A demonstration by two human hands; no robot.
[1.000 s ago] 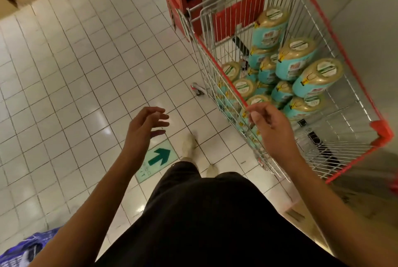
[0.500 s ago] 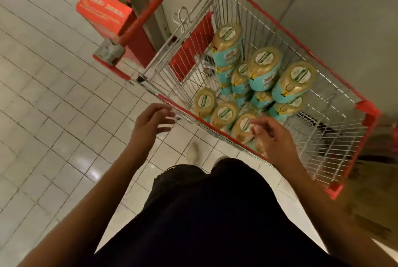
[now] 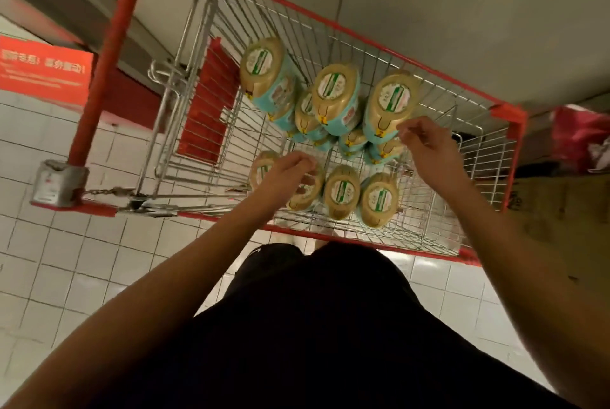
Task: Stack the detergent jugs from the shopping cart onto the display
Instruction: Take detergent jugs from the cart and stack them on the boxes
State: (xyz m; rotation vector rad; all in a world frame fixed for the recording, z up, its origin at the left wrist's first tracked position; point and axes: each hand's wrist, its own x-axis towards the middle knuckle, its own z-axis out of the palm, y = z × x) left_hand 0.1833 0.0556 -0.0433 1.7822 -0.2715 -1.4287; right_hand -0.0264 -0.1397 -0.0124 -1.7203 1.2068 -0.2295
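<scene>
A red sign [image 3: 43, 73] with white print stands at the far left above the white tiled floor [image 3: 66, 263]. Next to it the red handle bar [image 3: 112, 55] of the shopping cart [image 3: 363, 37] slants down to a grey coin lock [image 3: 59, 182], and a red seat flap [image 3: 206, 108] hangs inside the wire basket. The detergent jugs [image 3: 336, 92], teal with tan tops, all lie in the cart: a taller pile against the far side and a row of four along the near side. The left hand [image 3: 287, 174] reaches over the near rim, its fingers curled above the second jug in the near row [image 3: 307, 194]; whether it grips that jug cannot be told. The right hand [image 3: 425, 144] is further in, its curled fingertips at the near edge of the rightmost upper jug [image 3: 392, 105]; a firm hold cannot be told there either. A red bag [image 3: 581, 134] sits beyond the cart's right corner, and black clothing [image 3: 313, 326] fills the bottom of the view.
</scene>
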